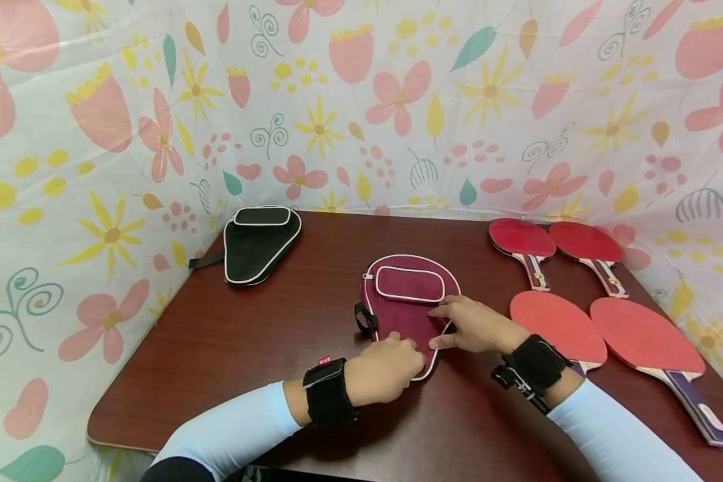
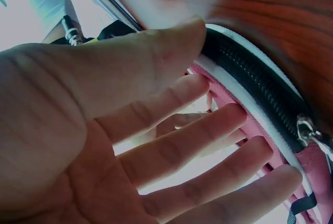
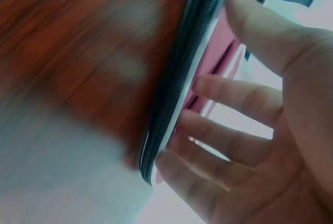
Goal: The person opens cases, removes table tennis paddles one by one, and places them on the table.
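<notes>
A maroon table tennis paddle case (image 1: 406,311) with white piping lies in the middle of the table. My left hand (image 1: 385,369) touches its narrow lower end, fingers extended along the piping beside the black zipper (image 2: 250,73). The zipper pull (image 2: 307,133) shows past the fingertips in the left wrist view. From the right, my right hand (image 1: 478,326) touches the case's side edge with thumb and fingers spread. In the right wrist view its fingertips are at the white piping, and the zipper (image 3: 177,73) beside them looks closed. A black strap loop (image 1: 366,319) sticks out at the case's left.
A black paddle case (image 1: 256,251) with white piping lies at the back left. On the right are several red paddles, two at the back (image 1: 523,237) and two in front (image 1: 645,335), near my right forearm. A floral cloth (image 1: 361,120) hangs behind the table (image 1: 217,375).
</notes>
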`<action>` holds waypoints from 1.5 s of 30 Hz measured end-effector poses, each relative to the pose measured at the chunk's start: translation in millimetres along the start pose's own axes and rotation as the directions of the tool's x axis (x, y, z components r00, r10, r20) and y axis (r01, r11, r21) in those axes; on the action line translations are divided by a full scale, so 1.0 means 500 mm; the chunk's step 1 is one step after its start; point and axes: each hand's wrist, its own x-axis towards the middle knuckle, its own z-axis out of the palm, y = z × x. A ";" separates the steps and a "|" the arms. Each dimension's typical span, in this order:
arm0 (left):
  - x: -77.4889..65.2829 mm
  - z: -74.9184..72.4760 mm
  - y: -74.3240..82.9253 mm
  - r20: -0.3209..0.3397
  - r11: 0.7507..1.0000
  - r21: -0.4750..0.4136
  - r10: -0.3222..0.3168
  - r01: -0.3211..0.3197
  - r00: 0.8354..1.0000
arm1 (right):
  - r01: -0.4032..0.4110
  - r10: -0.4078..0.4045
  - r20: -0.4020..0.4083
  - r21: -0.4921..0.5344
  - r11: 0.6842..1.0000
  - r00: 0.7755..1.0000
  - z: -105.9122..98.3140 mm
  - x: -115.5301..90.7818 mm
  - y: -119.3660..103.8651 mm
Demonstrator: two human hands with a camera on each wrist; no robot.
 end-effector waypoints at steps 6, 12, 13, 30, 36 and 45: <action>0.001 -0.007 -0.001 0.020 1.000 0.009 0.001 -0.001 1.000 | -0.003 0.001 0.049 0.035 0.999 0.999 -0.005 -0.004 0.000; 0.003 -0.006 -0.007 0.018 1.000 0.016 -0.004 0.004 1.000 | -0.018 0.011 0.104 0.060 0.998 0.995 -0.012 0.003 -0.009; 0.004 -0.004 -0.010 0.014 1.000 0.019 -0.004 0.003 1.000 | -0.019 0.012 0.110 0.063 0.998 0.994 -0.012 0.007 -0.009; 0.045 0.007 -0.151 0.021 0.990 -0.118 -0.078 0.080 0.997 | -0.091 0.084 0.195 0.026 0.996 0.977 0.000 0.155 -0.007; 0.053 0.021 -0.199 0.006 0.979 -0.157 -0.128 0.128 0.992 | -0.122 0.106 0.211 0.063 0.991 0.972 0.005 0.221 0.009; 0.063 0.031 -0.278 0.001 0.963 -0.203 -0.179 0.176 0.984 | -0.139 0.127 0.219 0.040 0.989 0.967 0.008 0.310 0.010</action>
